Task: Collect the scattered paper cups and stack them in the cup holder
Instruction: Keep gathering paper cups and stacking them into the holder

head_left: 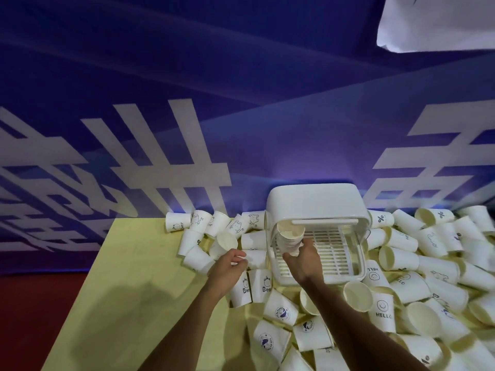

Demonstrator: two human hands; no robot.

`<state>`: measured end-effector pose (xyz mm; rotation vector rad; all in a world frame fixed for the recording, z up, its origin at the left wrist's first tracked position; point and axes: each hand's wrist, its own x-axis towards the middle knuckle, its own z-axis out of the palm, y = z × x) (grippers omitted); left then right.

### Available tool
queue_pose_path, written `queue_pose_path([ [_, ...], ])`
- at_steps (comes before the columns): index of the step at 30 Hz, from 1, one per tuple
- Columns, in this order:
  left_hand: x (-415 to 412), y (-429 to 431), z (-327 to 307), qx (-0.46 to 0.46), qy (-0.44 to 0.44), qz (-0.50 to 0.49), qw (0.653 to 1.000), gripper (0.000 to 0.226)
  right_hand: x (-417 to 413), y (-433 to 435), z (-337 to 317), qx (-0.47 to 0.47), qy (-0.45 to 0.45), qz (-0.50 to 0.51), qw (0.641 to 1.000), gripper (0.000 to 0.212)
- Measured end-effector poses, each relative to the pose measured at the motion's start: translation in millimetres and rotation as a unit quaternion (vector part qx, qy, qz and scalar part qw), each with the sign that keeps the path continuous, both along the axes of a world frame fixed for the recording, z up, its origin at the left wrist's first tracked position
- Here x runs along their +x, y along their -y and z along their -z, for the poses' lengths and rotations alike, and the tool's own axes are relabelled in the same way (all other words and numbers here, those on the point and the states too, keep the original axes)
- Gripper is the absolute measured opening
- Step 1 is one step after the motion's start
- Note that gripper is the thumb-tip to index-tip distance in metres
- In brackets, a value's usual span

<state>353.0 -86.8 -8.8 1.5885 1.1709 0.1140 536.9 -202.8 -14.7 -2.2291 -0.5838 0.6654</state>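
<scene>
Head view: right hand (304, 259) grips cup stack (289, 236) inside cup holder (313, 199)

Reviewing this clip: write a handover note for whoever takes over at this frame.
Right hand grips a nested stack of paper cups at the left side of the white cup holder, over its slatted tray.
Left hand is by the loose cups left of the holder, fingers curled; grip unclear.
Done: one stack begun.
Left: many cups lie scattered on the yellow table, mostly right of the holder.
</scene>
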Motion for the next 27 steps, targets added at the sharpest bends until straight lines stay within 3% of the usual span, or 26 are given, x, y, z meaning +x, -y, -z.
queue_pose_path([
  [10,-30.3,2.5,1.8,-0.01,0.005,-0.027,1.0,0.015,-31.4,2.5,0.1,-0.038,-0.023,0.007,0.999,0.046],
  [17,-46.0,-7.6,5.5,-0.018,0.007,-0.035,0.999,0.016,-48.7,-11.3,-4.1,-0.023,-0.035,-0.092,0.995,0.042],
  [27,-79.3,-36.2,28.7,-0.035,-0.007,-0.083,0.996,0.011,-72.6,-61.2,1.4,-0.043,-0.033,-0.148,0.988,0.045],
])
